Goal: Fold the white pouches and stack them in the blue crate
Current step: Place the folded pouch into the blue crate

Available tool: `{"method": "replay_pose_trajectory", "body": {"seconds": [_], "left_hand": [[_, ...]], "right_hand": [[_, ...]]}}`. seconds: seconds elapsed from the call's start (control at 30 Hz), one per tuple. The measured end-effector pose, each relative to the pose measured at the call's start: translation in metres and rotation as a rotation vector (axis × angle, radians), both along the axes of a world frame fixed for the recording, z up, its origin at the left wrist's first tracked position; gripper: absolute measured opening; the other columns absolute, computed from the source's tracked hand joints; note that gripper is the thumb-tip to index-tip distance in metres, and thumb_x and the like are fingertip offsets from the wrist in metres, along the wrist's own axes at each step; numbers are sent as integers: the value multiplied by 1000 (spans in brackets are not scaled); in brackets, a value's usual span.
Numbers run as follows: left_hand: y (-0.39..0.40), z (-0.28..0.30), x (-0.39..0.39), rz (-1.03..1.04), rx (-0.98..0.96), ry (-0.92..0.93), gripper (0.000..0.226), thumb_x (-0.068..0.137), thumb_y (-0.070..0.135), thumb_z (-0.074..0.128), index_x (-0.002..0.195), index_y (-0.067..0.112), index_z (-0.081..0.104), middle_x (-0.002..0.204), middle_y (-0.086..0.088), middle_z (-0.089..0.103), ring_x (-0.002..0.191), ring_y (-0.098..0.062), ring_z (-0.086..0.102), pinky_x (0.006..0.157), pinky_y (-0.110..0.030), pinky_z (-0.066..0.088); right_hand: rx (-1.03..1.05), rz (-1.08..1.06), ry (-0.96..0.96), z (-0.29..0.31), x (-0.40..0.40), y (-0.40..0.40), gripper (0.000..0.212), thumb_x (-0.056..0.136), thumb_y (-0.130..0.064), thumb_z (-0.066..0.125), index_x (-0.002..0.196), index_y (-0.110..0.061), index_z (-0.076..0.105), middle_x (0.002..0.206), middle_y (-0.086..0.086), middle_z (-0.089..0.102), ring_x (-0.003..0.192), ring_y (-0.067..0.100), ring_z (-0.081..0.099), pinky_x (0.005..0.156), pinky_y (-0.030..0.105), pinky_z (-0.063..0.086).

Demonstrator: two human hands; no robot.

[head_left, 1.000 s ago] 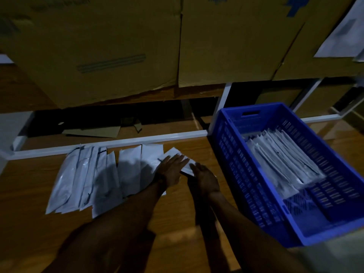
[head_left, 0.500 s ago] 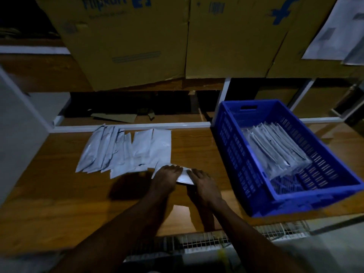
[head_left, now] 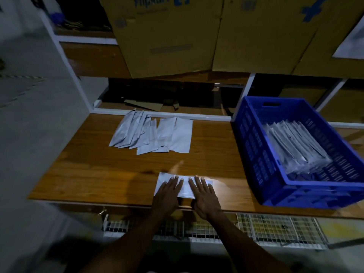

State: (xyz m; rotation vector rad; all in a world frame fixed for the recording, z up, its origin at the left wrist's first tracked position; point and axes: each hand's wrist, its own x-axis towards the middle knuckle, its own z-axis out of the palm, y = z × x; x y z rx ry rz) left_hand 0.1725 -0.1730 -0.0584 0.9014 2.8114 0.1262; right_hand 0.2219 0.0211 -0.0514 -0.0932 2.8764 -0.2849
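White plastic is lying flat under our hands: we are pressing one pouch (head_left: 184, 187) onto the counter (head_left: 98, 174), left hand (head_left: 167, 194) and right hand (head_left: 204, 196) spread side by side. Beyond our fingers, unfolded pouches (head_left: 153, 134) are waiting; right of our hands, the blue crate (head_left: 256, 154) is holding folded pouches (head_left: 295, 144).

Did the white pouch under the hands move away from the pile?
Yes. The pouch was beside the pile of pouches; now it lies nearer the table's front edge, with bare wood between, both hands flat on it.
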Motion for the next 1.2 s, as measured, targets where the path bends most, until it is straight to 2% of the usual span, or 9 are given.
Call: {"method": "replay_pose_trajectory", "body": {"seconds": [0.07,0.13,0.2,0.37,0.47,0.7,0.9,1.0,1.2], "left_hand": [[-2,-7,1,20,-1,-63,94,61,28,73,149,15,45,154,-12,41,138,-28,47,106,-48,46],[-1,-11,2,43,28,-76,82,84,37,52,159,22,21,164,-7,17,151,-25,23,118,-50,30],[0,-10,2,71,54,-110,78,91,52,35,160,27,8,167,-1,3,154,-21,7,122,-46,14],[-1,-15,-6,66,132,-31,74,93,64,14,159,30,14,167,3,9,153,-18,6,122,-42,4],[3,-25,-9,92,126,-22,74,94,61,-1,159,27,1,166,3,-6,153,-15,-11,124,-41,-6],[6,-47,-4,159,133,18,64,102,48,24,159,23,15,165,0,13,153,-18,9,119,-44,9],[10,-46,-3,155,154,46,63,99,45,32,156,18,29,162,-6,24,151,-22,23,117,-47,18],[11,-48,-4,165,153,59,63,100,45,31,157,19,28,163,-6,21,151,-22,20,117,-47,18],[10,-51,-5,155,135,46,63,101,44,33,159,20,21,165,-4,15,153,-21,14,119,-46,12]], "right_hand": [[-13,-22,-20,-6,-2,-3,82,96,-50,40,157,-29,-11,158,1,-25,149,21,-21,123,48,-1],[-54,-61,-7,-9,-4,-8,78,98,-61,29,157,-32,-11,160,-1,-25,149,19,-23,123,46,-6],[-116,-125,12,-9,-5,-14,72,99,-65,14,158,-30,-9,160,-3,-25,149,16,-23,123,44,-7],[-84,-200,65,-10,-6,-24,66,100,-56,2,159,-28,-5,161,1,-24,150,19,-20,123,43,-6],[-48,-205,67,-16,-7,-25,64,102,-53,4,158,-27,-8,161,4,-27,150,24,-23,123,45,-6],[-25,-207,91,-22,-7,-27,75,92,-59,-15,158,-24,-10,163,3,-23,150,23,-22,123,45,-6],[-22,-207,64,-24,-10,-26,73,95,-57,-6,159,-22,-3,164,5,-16,151,26,-16,122,47,-3],[-9,-205,48,-23,-12,-25,70,97,-53,1,159,-21,-3,163,6,-17,151,26,-16,122,48,-3],[-7,-190,-5,-21,-14,-25,77,89,-55,-10,159,-21,-9,161,6,-24,149,25,-22,119,45,-11]]}}
